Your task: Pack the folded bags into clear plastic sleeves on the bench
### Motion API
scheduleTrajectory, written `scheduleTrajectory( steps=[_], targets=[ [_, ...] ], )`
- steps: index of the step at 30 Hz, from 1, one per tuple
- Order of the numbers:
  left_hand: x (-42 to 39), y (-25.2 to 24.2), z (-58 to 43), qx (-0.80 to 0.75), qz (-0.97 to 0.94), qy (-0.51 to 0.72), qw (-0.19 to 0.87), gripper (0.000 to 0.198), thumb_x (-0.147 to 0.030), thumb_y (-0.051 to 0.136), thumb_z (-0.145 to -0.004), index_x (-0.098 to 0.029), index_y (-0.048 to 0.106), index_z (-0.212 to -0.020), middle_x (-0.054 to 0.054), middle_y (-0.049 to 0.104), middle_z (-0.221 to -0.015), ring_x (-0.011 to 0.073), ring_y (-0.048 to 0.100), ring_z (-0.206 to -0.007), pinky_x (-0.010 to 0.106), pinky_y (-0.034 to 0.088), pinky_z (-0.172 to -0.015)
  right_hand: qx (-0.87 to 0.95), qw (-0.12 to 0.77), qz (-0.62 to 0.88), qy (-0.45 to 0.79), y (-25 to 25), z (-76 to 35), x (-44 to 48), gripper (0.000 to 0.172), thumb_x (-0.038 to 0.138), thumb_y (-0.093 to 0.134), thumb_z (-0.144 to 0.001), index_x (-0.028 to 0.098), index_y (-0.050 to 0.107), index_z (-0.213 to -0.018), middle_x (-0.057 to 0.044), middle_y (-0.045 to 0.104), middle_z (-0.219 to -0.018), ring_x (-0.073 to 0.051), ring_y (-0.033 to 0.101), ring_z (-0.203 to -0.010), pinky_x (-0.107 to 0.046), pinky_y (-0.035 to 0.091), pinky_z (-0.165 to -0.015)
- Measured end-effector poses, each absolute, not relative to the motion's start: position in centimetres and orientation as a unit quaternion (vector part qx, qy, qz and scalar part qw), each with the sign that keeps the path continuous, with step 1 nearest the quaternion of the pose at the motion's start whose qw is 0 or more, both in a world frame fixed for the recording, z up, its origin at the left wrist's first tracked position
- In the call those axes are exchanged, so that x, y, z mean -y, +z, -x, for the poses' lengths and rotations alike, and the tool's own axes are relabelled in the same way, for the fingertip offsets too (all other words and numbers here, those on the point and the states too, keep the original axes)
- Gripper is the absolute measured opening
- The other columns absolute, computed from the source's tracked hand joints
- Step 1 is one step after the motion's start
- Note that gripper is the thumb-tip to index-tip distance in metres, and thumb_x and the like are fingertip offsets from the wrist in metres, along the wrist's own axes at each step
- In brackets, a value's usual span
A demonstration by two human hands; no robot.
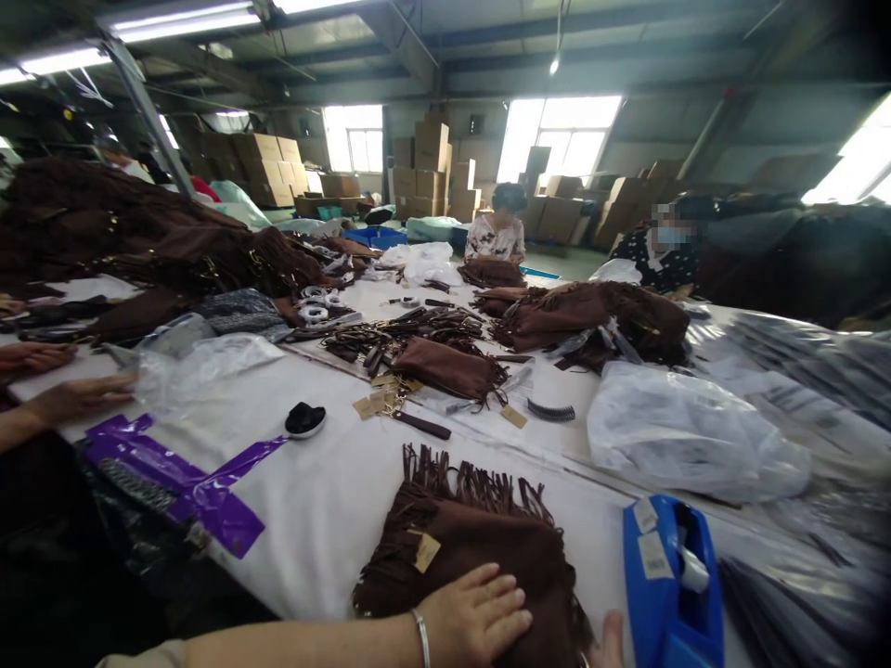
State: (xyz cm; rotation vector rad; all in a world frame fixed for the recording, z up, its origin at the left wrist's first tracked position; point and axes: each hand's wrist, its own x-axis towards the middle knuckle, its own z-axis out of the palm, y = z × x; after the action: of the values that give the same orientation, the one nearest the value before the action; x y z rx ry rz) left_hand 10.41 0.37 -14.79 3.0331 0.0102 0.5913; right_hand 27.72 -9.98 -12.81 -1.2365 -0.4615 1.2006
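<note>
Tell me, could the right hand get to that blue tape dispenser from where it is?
Probably yes. The right hand, only partly in view at the bottom edge, rests by the brown fringed bag, and the blue tape dispenser stands just beside it on the white table. Nothing visible lies between them.

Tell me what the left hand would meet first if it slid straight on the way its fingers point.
The left hand lies flat on the brown fringed bag, fingers pointing right. Going on, it would probably reach the right hand at the bag's edge first, then the blue tape dispenser; depth is unclear.
</note>
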Motion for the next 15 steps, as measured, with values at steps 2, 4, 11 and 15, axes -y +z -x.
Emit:
scheduleTrajectory(
  steps=[2, 4, 11, 15],
  targets=[
    [-0.1, -15.9, -10.4, -0.001, -0.977, 0.212, 0.004, 0.030, -0.025, 0.044, -0.096, -0.016, 0.052, -0.124, 0.005, 0.057, -0.129, 0.0196, 0.050, -0.123, 0.037, 0.033, -0.111, 0.186, 0.652, 0.533, 0.506, -13.5, -27.6, 9.7, 0.068, 0.073, 0.034, -0.082, 0.026, 0.051, -0.128, -0.011, 0.056, -0.129, -0.030, 0.048, -0.122, -0.049, 0.048, -0.095],
    [0.0, -16.0, -10.4, 0.004, -0.981, 0.191, 0.014, 0.027, -0.023, 0.042, -0.097, -0.018, 0.055, -0.120, 0.003, 0.058, -0.129, 0.0181, 0.052, -0.121, 0.037, 0.032, -0.112, 0.180, 0.677, 0.539, 0.467, -14.0, -27.8, 10.0, 0.073, 0.074, 0.029, -0.081, 0.030, 0.038, -0.138, -0.010, 0.048, -0.137, -0.031, 0.043, -0.126, -0.050, 0.049, -0.094],
    [-1.5, -7.6, -7.4, -0.038, -0.942, 0.216, 0.253, 0.026, -0.024, 0.043, -0.096, -0.018, 0.056, -0.117, 0.004, 0.065, -0.119, 0.0124, 0.059, -0.109, 0.026, 0.033, -0.108, 0.472, 0.487, 0.646, 0.351, -14.5, -29.1, 9.4, 0.067, 0.056, 0.045, -0.085, 0.039, 0.017, -0.143, 0.003, 0.025, -0.150, -0.030, 0.028, -0.135, -0.057, 0.027, -0.110],
    [-5.6, -5.7, -3.4, -0.296, -0.833, 0.323, 0.338, 0.024, -0.025, 0.044, -0.093, -0.021, 0.062, -0.108, 0.005, 0.069, -0.100, 0.0167, 0.062, -0.096, 0.032, 0.043, -0.095, 0.623, 0.266, 0.686, 0.266, -15.2, -27.7, 7.7, 0.059, 0.051, 0.057, -0.081, 0.033, 0.042, -0.134, -0.001, 0.028, -0.149, -0.032, 0.019, -0.138, -0.060, 0.012, -0.112]
  ],
)
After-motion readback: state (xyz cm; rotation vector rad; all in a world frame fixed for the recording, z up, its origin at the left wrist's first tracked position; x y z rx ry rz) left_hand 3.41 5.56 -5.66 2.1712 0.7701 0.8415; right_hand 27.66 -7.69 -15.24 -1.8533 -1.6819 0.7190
